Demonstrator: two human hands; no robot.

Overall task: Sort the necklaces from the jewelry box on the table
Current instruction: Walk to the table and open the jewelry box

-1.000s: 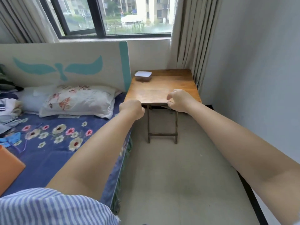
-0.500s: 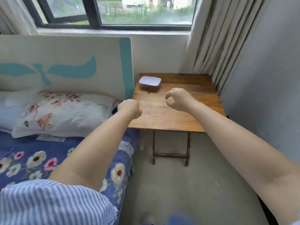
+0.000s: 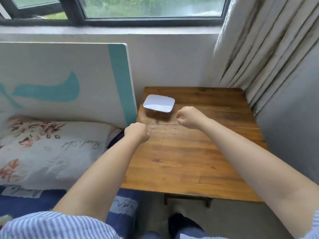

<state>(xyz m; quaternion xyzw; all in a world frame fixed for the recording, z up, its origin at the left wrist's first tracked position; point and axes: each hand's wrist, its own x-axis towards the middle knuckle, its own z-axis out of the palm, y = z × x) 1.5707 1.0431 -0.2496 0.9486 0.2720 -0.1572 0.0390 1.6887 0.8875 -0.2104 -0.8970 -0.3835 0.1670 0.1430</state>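
A small jewelry box (image 3: 158, 106) with a white lid and clear walls stands shut at the back left of the wooden table (image 3: 189, 161). No necklace shows; the box's contents are hidden. My left hand (image 3: 137, 132) hovers as a loose fist over the table's left edge, a little in front of the box. My right hand (image 3: 189, 117) is curled with fingers bent, just right of the box and apart from it. Neither hand holds anything.
A bed with a floral pillow (image 3: 51, 149) lies left of the table. A white and teal headboard (image 3: 69, 80) rises behind it. Curtains (image 3: 269, 49) and a grey wall close in the right side. A window runs along the back wall.
The view has come much closer to the table and tilted down. Both hands now hang over the tabletop near the box, still curled.
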